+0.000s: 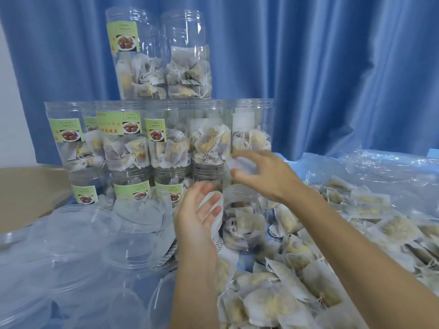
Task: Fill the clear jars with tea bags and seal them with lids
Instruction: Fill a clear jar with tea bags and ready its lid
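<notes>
An open clear jar [247, 210] stands in front of me, part filled with tea bags. My right hand [266, 172] hovers just above its mouth and pinches a white tea bag [240, 163] between thumb and fingers. My left hand [199, 210], left of the jar, holds another white tea bag [215, 218] against its palm with loosely curled fingers. A heap of loose tea bags [308, 269] covers the surface to the right and in front.
Filled labelled jars [126, 138] are stacked in three tiers behind the open jar, two on top [164, 55]. Clear lids [78, 233] lie piled at the left. A cardboard flap [26, 193] sits far left. Blue curtain [332, 67] behind; crumpled plastic sheet [384, 167] at right.
</notes>
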`<action>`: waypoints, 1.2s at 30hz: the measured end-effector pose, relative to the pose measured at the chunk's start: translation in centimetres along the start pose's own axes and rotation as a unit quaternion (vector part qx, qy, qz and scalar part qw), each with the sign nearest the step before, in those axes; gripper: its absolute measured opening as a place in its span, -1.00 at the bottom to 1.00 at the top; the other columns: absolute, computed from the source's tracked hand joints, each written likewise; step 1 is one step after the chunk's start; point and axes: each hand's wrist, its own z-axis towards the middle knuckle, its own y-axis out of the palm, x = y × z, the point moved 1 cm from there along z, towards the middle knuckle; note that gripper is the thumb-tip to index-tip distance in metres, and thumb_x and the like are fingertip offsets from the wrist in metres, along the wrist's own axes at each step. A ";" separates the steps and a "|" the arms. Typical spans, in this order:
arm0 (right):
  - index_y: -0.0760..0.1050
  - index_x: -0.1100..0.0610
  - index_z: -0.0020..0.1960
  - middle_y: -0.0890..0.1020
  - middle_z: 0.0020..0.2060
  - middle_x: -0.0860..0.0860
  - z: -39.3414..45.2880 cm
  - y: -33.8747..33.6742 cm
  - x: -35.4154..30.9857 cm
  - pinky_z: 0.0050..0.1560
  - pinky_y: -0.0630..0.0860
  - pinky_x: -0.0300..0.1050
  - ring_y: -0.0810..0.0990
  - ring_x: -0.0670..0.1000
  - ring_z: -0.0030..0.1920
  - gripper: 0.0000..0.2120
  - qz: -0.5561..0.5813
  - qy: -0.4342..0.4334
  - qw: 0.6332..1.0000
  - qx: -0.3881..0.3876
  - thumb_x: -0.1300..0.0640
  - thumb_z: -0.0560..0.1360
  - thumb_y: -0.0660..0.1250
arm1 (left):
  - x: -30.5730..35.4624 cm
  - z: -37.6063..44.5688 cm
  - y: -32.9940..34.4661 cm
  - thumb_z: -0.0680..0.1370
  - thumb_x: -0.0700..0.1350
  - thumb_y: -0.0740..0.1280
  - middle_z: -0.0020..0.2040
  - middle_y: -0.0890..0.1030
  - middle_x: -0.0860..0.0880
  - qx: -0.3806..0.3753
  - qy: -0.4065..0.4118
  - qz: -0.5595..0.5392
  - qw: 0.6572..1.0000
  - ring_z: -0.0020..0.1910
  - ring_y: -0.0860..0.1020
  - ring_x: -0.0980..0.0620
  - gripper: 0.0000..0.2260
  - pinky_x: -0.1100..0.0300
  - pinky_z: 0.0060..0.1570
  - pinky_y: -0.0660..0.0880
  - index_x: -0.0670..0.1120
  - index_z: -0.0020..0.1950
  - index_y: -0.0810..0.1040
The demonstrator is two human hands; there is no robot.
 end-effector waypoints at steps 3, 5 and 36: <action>0.42 -0.36 0.19 0.46 0.24 0.05 1.0 1.4 0.1 0.23 0.38 0.00 0.44 0.13 0.26 -0.37 -0.056 0.014 0.997 -0.051 -0.45 0.15 0.08 | -0.2 0.5 -0.5 0.54 -0.13 0.28 -0.19 0.67 -0.01 0.029 -0.021 -0.023 0.999 -0.23 0.61 0.04 -0.89 0.19 -0.24 0.50 -0.07 -0.15 0.57; 0.46 -0.34 0.17 0.48 0.25 0.04 1.2 1.5 0.1 0.21 0.40 0.00 0.45 0.12 0.24 -0.30 -0.069 0.016 0.996 -0.054 -0.50 0.09 0.04 | -0.4 0.7 -0.5 0.54 -0.14 0.28 -0.27 0.65 0.02 0.041 -0.025 -0.024 0.999 -0.25 0.58 0.04 -0.90 0.19 -0.26 0.48 -0.08 -0.15 0.56; 0.46 -0.32 0.23 0.49 0.29 -0.14 -6.4 -2.6 1.5 0.31 0.40 0.16 0.43 -0.08 0.33 -0.42 0.439 -0.022 0.892 0.103 -0.35 0.22 0.36 | -0.9 -0.3 0.8 0.15 0.17 0.47 -0.03 0.70 -0.03 -0.065 0.001 0.016 0.998 -0.08 0.68 0.02 -0.50 0.09 -0.11 0.58 -0.03 0.00 0.62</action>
